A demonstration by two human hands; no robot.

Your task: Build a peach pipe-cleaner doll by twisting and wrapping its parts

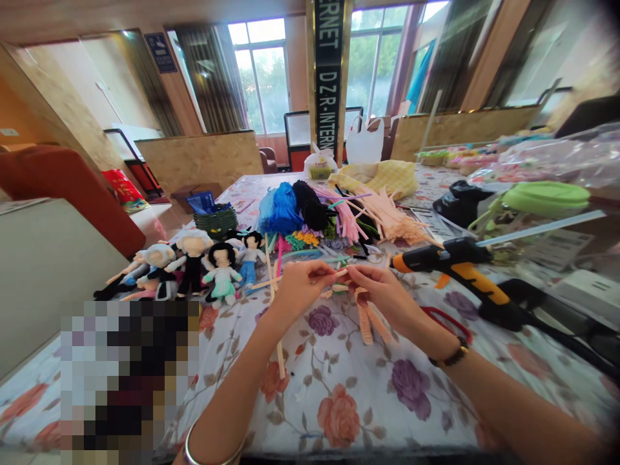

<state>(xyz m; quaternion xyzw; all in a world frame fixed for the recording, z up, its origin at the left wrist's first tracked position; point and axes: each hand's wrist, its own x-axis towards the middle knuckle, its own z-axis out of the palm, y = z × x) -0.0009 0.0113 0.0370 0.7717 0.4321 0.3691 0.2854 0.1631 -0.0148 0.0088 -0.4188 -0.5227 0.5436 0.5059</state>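
Above the flowered tablecloth, my left hand [301, 284] and my right hand [387, 294] meet fingertip to fingertip. Both are closed in a pinch on a short, pale peach pipe cleaner [341, 272]. Below my right palm hang coiled peach pipe-cleaner pieces [366, 324], shaped like small legs; whether they join the pinched piece is hidden by the fingers. Long pale pipe cleaners [279, 352] lie on the cloth beside my left wrist. A black and orange glue gun [445, 255] with a glue stick in its back rests just right of my right hand.
Several pipe-cleaner dolls [223, 274] sit at the left, near a dark green basket [216, 221]. Bundles of blue [281, 208], black [310, 203] and peach pipe cleaners [394, 219] lie beyond my hands. A green-lidded jar [542, 197] stands at the right. A pixelated patch covers the lower left.
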